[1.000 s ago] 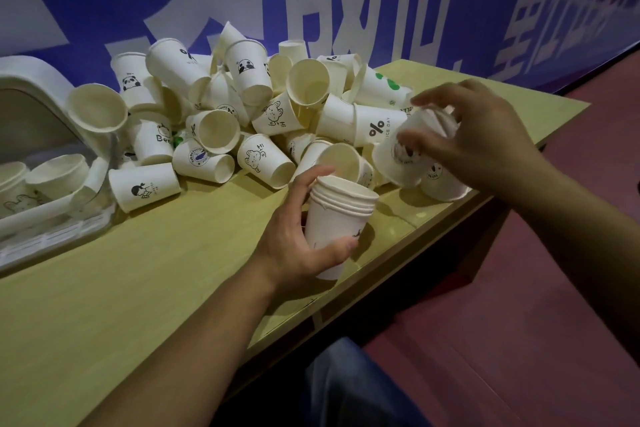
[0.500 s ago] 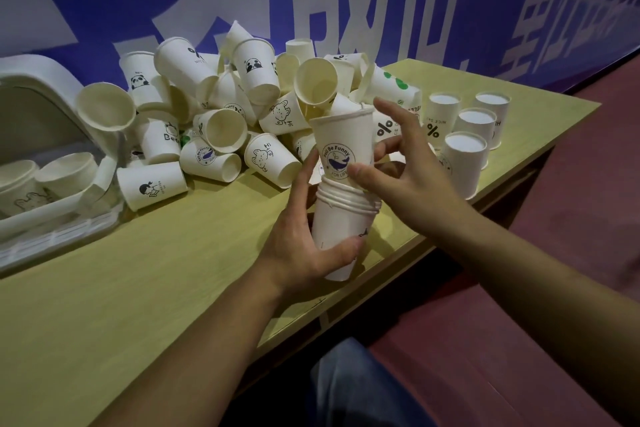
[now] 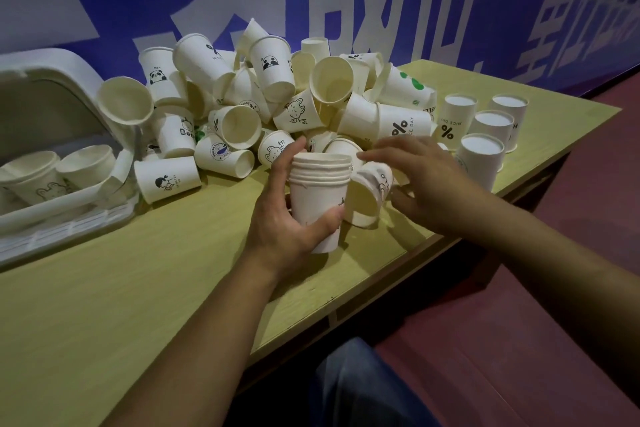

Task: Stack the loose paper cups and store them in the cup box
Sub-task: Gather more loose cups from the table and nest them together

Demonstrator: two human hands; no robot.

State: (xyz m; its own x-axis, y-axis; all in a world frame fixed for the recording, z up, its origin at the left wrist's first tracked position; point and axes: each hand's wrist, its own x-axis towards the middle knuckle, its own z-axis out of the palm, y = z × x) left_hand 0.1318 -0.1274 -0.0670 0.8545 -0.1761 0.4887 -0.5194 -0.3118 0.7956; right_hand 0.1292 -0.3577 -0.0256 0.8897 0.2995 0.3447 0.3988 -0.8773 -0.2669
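Bare table (image 3: 145, 288) before cup pile (image 3: 277, 104)

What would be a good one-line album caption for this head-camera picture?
Left hand grips a nested cup stack while the right hand reaches a tipped cup beside the pile.

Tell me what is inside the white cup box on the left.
The cup box holds at least two short stacks of cups lying inside. Its wall hides anything deeper or further left.

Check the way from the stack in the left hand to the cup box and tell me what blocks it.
Nothing visible blocks it. The left hand grips the stack above bare table; the cup box lies open to the left. The loose cups lie behind that line.
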